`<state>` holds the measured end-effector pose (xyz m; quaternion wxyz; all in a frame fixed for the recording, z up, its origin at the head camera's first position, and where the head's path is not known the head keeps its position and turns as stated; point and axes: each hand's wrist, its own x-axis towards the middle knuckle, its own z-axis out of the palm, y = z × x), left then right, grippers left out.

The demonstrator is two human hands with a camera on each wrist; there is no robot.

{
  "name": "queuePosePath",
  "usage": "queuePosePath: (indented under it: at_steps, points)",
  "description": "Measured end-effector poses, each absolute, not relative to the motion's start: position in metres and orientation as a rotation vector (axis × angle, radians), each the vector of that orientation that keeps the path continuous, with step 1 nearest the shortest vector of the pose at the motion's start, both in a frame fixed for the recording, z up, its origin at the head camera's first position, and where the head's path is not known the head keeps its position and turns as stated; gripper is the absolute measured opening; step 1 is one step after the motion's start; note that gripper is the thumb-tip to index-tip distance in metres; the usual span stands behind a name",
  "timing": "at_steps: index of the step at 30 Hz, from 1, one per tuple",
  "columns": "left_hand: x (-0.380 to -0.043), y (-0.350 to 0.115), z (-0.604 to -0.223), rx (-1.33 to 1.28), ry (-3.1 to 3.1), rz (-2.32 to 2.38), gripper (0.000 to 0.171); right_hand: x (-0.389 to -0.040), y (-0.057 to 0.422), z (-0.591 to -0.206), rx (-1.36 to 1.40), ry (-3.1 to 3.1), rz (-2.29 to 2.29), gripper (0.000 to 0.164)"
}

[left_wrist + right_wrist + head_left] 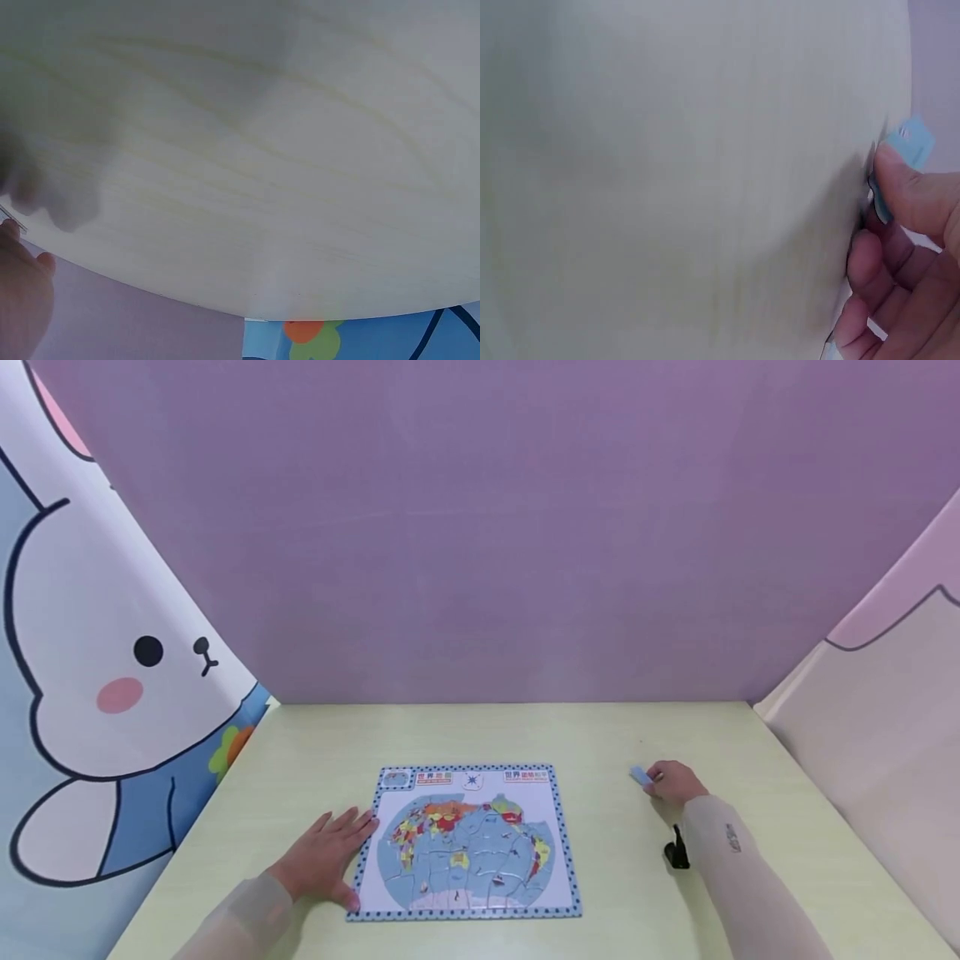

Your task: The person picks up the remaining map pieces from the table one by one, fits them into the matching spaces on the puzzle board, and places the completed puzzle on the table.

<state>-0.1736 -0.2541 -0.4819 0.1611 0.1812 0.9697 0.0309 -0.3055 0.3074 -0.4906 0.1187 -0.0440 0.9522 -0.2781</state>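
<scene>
A world map jigsaw puzzle [468, 852] in a blue dotted frame lies on the table, most of its map filled with pieces. Gaps show along the upper part of the map. My left hand [322, 857] rests spread at the puzzle's left edge, fingertips and thumb touching the frame. Off to the right of the puzzle, my right hand [673, 783] pinches a light blue puzzle piece [640, 775] between thumb and fingers, at the table surface. The right wrist view shows the same blue piece [911, 142] under the thumb, with the other fingers curled below.
The pale wood-grain table [600, 735] ends at a purple panel [510, 527] behind. A cloth with a cartoon rabbit [90, 693] hangs at the left, and another pale cloth [885, 718] hangs at the right. A small black device [677, 852] sits by my right wrist.
</scene>
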Motion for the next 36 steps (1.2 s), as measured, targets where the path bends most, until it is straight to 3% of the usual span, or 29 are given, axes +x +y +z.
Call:
queuePosePath:
  at_steps: [14,27,36]
  points:
    - [-0.176,-0.252,-0.480,0.559,2.771,0.114,0.121,-0.294,0.300,-0.478,-0.289,2.809,-0.796,0.019]
    - [-0.172,-0.256,-0.478,0.545,2.767,0.130,0.120,-0.277,0.284,-0.465,-0.422,2.646,-1.121,0.018]
    - [-0.174,-0.257,-0.481,0.600,2.782,0.064,0.123,-0.274,0.275,-0.478,-0.397,2.611,-1.169,0.018]
